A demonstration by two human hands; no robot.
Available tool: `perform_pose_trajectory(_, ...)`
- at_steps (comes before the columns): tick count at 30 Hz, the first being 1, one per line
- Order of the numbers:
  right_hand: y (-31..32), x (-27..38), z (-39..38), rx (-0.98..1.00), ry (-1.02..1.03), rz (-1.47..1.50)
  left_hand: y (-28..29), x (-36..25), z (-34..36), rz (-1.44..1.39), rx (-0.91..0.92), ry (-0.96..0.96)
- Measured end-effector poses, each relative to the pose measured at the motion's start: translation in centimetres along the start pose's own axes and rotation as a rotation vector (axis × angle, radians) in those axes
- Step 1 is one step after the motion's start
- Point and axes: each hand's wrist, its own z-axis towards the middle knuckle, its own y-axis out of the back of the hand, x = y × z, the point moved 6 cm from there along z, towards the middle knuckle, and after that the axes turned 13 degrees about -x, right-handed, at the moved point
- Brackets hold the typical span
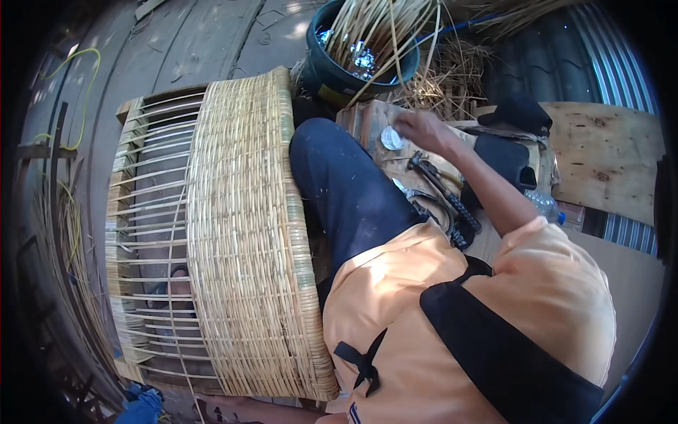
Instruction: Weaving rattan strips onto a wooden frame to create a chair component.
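I can't tell whether either grip is closed, the right hand (424, 130) beside the tin (391, 139) or the partly hidden left hand (212, 403), but a careless swing could knock the tin, and a shifting knee (316, 141) jog the weave (240, 233) to its left.

A: Passages, left?
B: Narrow slots between bare strands (157, 189) of the woven panel (244, 233); broad room over the floorboards (191, 53), upper left.
A: Barriers?
B: Dense weave, panel's right portion. Bent leg (346, 187), close along its right edge.
A: Near the right hand's fingers (408, 127)?
B: Silver disc (393, 139), just beside. Bucket (339, 81) with protruding strips, beyond. Dark-handled tool (460, 210), nearer the body; black cap (518, 115), right.
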Motion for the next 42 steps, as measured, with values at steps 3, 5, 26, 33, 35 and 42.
perform_pose_trajectory(3,-3.3,-5.7,-6.5,0.255,-0.049,-0.165,-0.6,-0.2,0.2,-0.066,-0.034,0.055)
perform_pose_trajectory(5,-5.4,-8.2,-10.6,0.335,-0.296,-0.047,-0.9,0.1,0.6,-0.105,-0.053,0.093)
perform_pose_trajectory(26,-4.5,-6.1,-18.3,-0.257,-0.266,0.095,2.3,-0.4,3.7,-0.447,-0.086,0.212)
perform_pose_trajectory(33,7.2,16.3,-1.9,-0.143,0.106,1.032,0.7,-0.3,1.0,-0.812,-0.130,0.575)
perform_pose_trajectory(35,6.7,23.3,0.1,0.044,0.239,1.359,1.2,0.2,-1.1,-0.826,-0.123,0.742)
perform_pose_trajectory(42,-14.6,30.5,7.2,0.624,-0.096,0.610,1.5,0.1,-3.8,-1.017,-0.461,0.896)
